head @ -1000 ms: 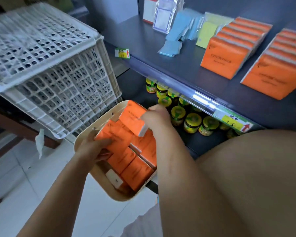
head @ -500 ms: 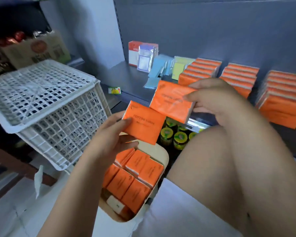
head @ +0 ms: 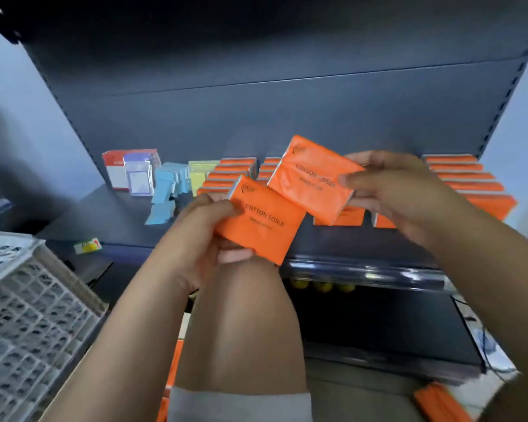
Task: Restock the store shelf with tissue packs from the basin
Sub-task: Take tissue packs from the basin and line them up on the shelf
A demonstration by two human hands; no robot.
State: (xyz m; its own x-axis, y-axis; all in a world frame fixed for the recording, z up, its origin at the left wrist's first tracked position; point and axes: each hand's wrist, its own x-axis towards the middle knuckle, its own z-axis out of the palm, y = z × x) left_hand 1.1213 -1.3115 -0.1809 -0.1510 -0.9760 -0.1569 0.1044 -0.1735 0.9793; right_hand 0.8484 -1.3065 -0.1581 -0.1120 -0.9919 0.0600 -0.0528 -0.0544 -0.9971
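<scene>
Tissue packs (head: pixel 262 220) at the shelf (head: pixel 119 214)
Left hand (head: pixel 201 239) grips one, right hand (head: pixel 403 190) another, centre frame, ready for stocking

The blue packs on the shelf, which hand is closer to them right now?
Left. The left hand, holding the lower orange pack, is just right of the blue packs. The right hand, holding the upper orange pack, is much farther right.
</scene>
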